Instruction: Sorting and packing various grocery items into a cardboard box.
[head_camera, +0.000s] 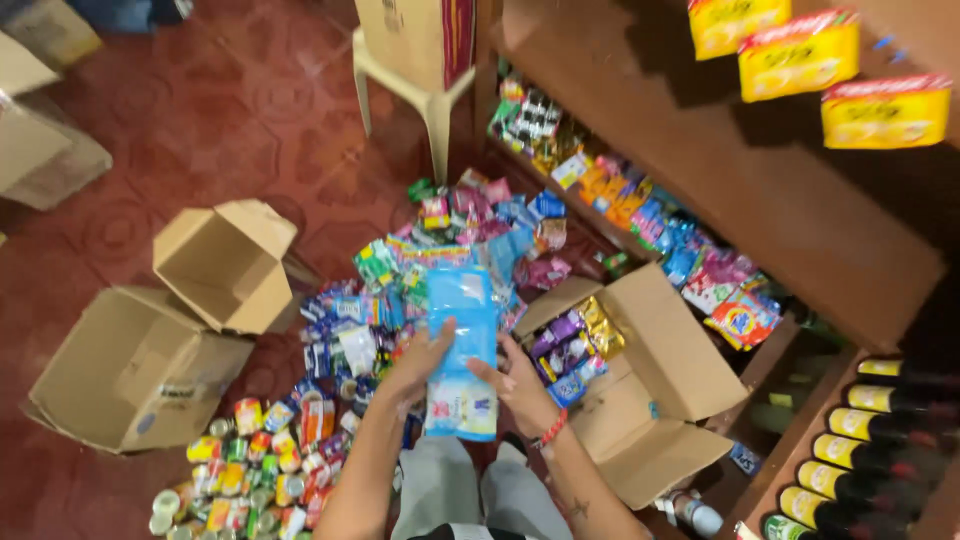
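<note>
The left hand (415, 362) and the right hand (515, 385) both held a strip of light-blue sachets (462, 350), lifted above the floor at centre near the person's knees; each hand was closed only loosely along an edge, fingers curled round the side rather than clamped. The strip looked limp and slippery, so it could well have slid out or folded over, and its top end hung just above the sachet pile (440, 240), where it might have snagged or dragged packets loose. On the right, touching the pile, stood an open box (650, 380) with purple and gold packets (575, 340) in it; its raised flaps crowded the right hand. To the left near, cans (250, 460) lay close together on the red floor (200, 130) and could have rolled if knocked by an elbow. Two empty boxes (190, 320) sat farther left. Far right, a wooden shelf (720, 170) held yellow packs (800, 55), with dark bottles (860, 430) below it.
</note>
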